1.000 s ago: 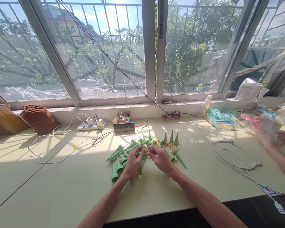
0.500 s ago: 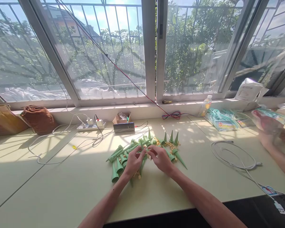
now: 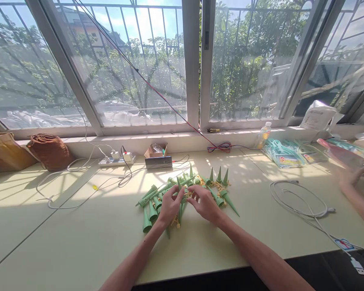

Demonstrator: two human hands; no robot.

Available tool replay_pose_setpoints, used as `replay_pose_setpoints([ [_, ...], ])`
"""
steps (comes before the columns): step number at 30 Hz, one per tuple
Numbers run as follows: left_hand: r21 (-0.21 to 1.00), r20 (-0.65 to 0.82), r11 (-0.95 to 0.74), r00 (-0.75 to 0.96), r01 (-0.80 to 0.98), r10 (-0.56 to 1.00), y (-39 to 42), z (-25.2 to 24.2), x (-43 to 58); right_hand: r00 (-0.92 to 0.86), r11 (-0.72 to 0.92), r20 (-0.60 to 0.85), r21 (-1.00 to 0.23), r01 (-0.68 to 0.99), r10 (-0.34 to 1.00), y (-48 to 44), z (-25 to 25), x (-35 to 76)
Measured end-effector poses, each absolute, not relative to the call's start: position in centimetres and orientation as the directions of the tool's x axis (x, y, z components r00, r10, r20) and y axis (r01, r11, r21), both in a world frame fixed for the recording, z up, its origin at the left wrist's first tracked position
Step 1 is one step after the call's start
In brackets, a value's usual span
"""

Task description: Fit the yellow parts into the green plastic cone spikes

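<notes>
At the left end of the table (image 3: pixel 79 242), a brown drawstring bag (image 3: pixel 50 151) sits by the far edge; then come a white power strip (image 3: pixel 117 159) and a small cardboard box (image 3: pixel 155 150), with a dark phone-like slab (image 3: pixel 158 162) in front of it. Nearer the middle, green tapered spikes (image 3: pixel 146 221) lie in a loose heap, several with their wide, hollow ends towards the near edge.

The left hand (image 3: pixel 170 205) pinches one green spike (image 3: pixel 179 183) between thumb and fingers, over the heap. Its tip points up and towards the far edge, its long axis leaning slightly left. It is smooth, matt and plain green, narrowing to a point; the fingers hide its lower end. It stands at the left fingertips, left of the right hand (image 3: pixel 205 201), whose fingers are curled, thumb and forefinger seemingly a little apart; whether they grip a small part, I cannot tell.

Small yellow plastic pieces (image 3: pixel 222 188) are scattered to the right, beside upright spikes (image 3: pixel 219 175). Towards the right end lie a coiled white cable (image 3: pixel 291 213) and teal packaged items (image 3: pixel 283 153); another person's hand (image 3: pixel 350 184) is near a pink item (image 3: pixel 341 154).
</notes>
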State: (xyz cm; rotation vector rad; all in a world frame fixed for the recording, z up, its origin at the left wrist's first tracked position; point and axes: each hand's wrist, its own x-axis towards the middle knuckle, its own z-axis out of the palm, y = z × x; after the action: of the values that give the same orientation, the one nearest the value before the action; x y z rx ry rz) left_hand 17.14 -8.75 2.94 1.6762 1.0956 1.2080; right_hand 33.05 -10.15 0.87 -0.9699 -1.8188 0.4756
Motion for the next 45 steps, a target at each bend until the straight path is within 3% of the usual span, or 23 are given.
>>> replay_pose_setpoints([
  [45,0.882,0.328,-0.393,0.260,0.261,0.908,-8.4,1.9,16.8,-0.188,0.581,0.561,-0.688,0.435,0.806,-10.0,0.7,33.0],
])
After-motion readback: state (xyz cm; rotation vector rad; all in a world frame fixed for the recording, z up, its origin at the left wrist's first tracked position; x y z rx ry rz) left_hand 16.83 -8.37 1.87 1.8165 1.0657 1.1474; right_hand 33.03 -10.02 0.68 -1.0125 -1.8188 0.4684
